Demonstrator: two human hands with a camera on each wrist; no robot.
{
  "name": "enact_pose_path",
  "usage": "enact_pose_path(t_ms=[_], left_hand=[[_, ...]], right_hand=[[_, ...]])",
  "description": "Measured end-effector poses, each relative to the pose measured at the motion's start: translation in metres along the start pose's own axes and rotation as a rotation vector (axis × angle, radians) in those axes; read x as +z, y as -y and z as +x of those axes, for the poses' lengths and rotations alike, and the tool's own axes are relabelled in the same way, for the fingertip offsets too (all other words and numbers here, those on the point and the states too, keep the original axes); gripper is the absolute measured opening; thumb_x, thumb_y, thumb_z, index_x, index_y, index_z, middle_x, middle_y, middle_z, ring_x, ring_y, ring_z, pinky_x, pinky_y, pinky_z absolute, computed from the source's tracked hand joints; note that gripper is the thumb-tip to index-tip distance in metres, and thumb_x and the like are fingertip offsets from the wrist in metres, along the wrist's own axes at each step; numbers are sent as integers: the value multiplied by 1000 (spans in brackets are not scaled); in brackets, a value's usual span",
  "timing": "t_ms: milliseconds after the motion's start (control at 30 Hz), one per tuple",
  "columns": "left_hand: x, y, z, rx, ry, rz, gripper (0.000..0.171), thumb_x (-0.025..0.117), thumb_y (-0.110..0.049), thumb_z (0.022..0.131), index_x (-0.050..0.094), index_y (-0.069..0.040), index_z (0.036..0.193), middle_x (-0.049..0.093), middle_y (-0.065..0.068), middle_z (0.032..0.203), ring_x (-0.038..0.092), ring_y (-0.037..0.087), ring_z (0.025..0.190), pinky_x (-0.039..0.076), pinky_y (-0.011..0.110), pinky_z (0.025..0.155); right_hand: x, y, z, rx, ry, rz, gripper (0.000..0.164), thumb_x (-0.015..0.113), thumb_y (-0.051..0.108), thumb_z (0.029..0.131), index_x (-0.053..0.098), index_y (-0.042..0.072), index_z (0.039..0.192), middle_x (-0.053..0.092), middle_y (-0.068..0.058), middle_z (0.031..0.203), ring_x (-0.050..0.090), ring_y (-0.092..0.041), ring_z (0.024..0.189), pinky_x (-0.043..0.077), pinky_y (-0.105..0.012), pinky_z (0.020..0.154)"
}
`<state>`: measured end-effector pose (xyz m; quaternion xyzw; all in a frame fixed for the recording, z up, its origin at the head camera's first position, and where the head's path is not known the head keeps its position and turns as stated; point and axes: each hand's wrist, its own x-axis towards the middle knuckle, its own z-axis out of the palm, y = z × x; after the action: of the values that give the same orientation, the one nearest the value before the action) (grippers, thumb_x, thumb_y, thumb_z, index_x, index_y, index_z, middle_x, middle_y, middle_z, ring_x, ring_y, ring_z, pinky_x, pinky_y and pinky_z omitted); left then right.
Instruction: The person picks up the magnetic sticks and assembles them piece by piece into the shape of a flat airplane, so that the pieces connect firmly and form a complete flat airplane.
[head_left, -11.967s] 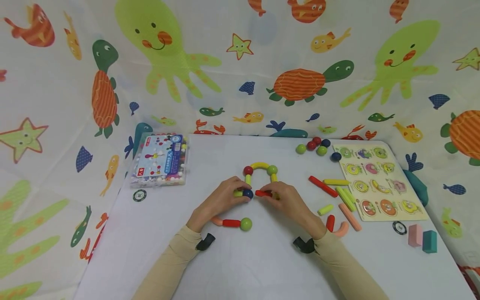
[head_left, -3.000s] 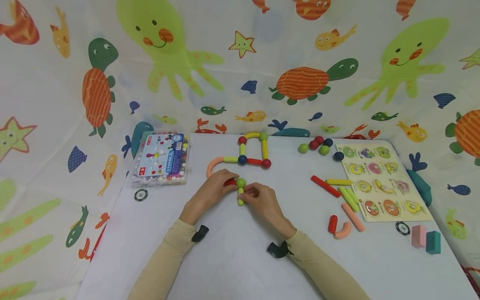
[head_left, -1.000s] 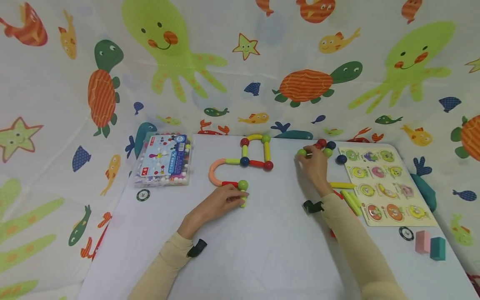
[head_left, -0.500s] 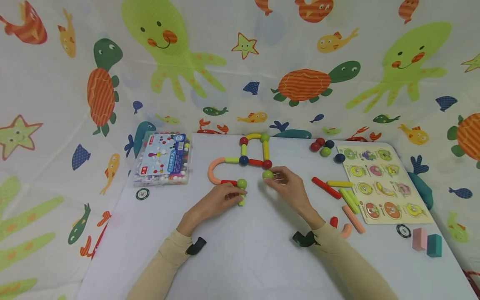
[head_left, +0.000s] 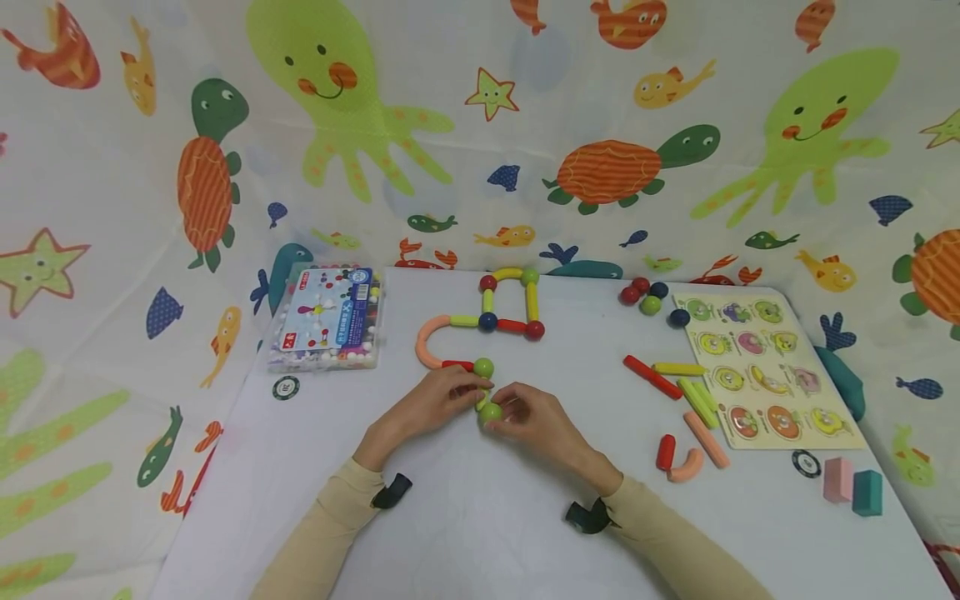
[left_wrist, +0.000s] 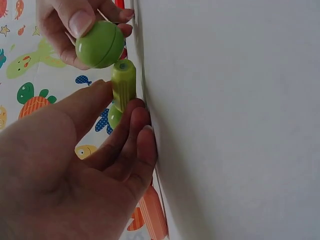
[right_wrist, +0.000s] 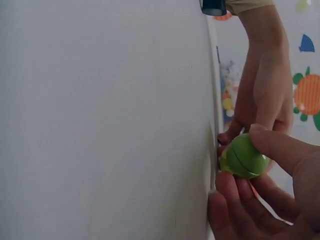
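My left hand [head_left: 435, 404] pinches a short yellow-green rod [left_wrist: 124, 86] between thumb and fingers. At the rod's far end sits a green ball [head_left: 483, 367], joined to a red rod [head_left: 457, 365] and an orange curved piece [head_left: 429, 342]. My right hand [head_left: 540, 421] pinches a second green ball [right_wrist: 244, 156] right at the rod's near end. Beyond the hands, a yellow-green rod [head_left: 463, 321] links the curve to a blue ball [head_left: 488, 322], part of a closed loop with a red rod [head_left: 512, 327], a yellow rod [head_left: 532, 302] and a yellow arc [head_left: 507, 273].
A clear box of beads [head_left: 322, 321] stands at back left. Several loose balls [head_left: 651, 305] lie at back right, by a fruit puzzle board [head_left: 821, 433]. Loose rods [head_left: 652, 377] lie to the right, with pink [head_left: 837, 481] and teal blocks [head_left: 867, 493] farther out.
My right hand has taken a green ball from the group at back right and brought it to the rod's near end. My left hand has stayed on the rod.
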<state>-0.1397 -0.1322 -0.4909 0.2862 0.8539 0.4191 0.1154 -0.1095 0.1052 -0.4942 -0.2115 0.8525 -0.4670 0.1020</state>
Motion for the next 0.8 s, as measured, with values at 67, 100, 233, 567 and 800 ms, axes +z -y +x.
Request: enact_pose_path(t_ms=[67, 100, 233, 567, 800], left_hand=[[0, 0, 1, -2, 0, 0, 27, 63, -14, 101, 71, -12, 127, 70, -1, 112, 60, 10, 96, 52, 27, 87], [0, 0, 1, -2, 0, 0, 27, 63, -14, 101, 71, -12, 127, 70, -1, 112, 60, 10, 96, 52, 28, 87], [0, 0, 2, -10, 2, -7, 28, 64, -16, 101, 71, -12, 127, 70, -2, 111, 60, 9, 96, 53, 27, 88], [0, 0, 1, 13, -17, -1, 27, 65, -16, 100, 71, -12, 127, 71, -2, 109, 59, 8, 92, 53, 25, 83], [0, 0, 1, -15, -7, -1, 28, 65, -17, 101, 71, -13, 127, 71, -4, 111, 60, 8, 94, 53, 26, 85]], right_hand=[[3, 0, -1, -12, -3, -19, 34, 84, 28, 85, 69, 15, 112, 72, 5, 100, 69, -12, 88, 57, -26, 81], [4, 1, -1, -14, -3, -26, 34, 84, 28, 85, 69, 15, 112, 72, 5, 99, 69, -12, 87, 56, -26, 80], [8, 0, -2, -25, 7, -37, 33, 84, 27, 85, 69, 15, 111, 71, 6, 97, 68, -12, 85, 55, -24, 77], [11, 3, 0, -38, 14, -32, 33, 86, 23, 82, 68, 11, 108, 70, 4, 94, 65, -7, 80, 56, -22, 75], [12, 3, 2, -30, 13, -38, 33, 87, 23, 81, 68, 11, 107, 70, 4, 93, 64, -4, 79, 56, -21, 74]])
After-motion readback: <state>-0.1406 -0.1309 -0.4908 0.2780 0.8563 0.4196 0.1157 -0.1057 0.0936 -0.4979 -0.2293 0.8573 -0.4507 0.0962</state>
